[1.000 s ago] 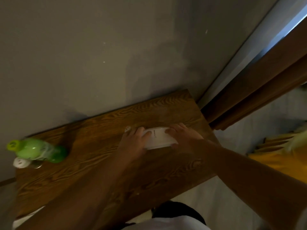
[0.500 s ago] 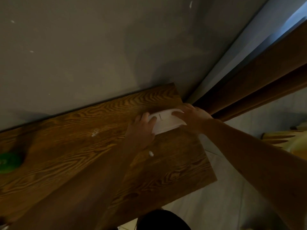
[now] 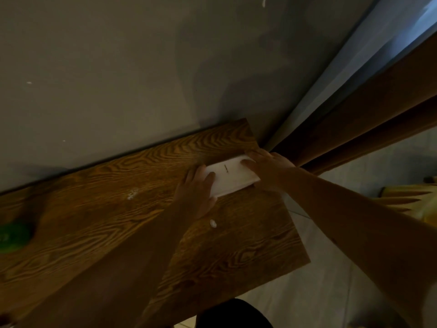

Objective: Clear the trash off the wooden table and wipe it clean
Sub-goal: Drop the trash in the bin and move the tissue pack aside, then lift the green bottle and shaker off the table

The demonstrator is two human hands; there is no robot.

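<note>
Since half a second ago we have slid the white folded wipe (image 3: 233, 177) a little further toward the far right corner of the wooden bench (image 3: 94, 221), and since a second ago the shift is larger: the wipe was then nearer the middle of the right end, and the green bottle (image 3: 13, 236) stood in fuller view, where now only a blurred green part shows at the left edge. Our left hand (image 3: 197, 192) lies flat with its fingers (image 3: 209, 178) straight and pressed on the wipe's near-left end; our right hand (image 3: 268, 165) covers the far-right end, fingers likewise extended and pressing, not curled round it. So neither hand grips the wipe: both hold it down on the wood. The wipe's long axis runs from lower left to upper right, roughly along the bench's back edge, and it sits between the two hands, close to the corner where the bench meets the grey wall (image 3: 118, 79) and the brown curtain (image 3: 366, 129). We judge the wiping step to be under way. Two pale specks remain: a small white crumb (image 3: 213, 223) just on the near side of our left wrist, and a smear (image 3: 132, 194) well to the left. Both lie behind the wipe's present reach, toward our left hand, so a return stroke leftward would be needed.
</note>
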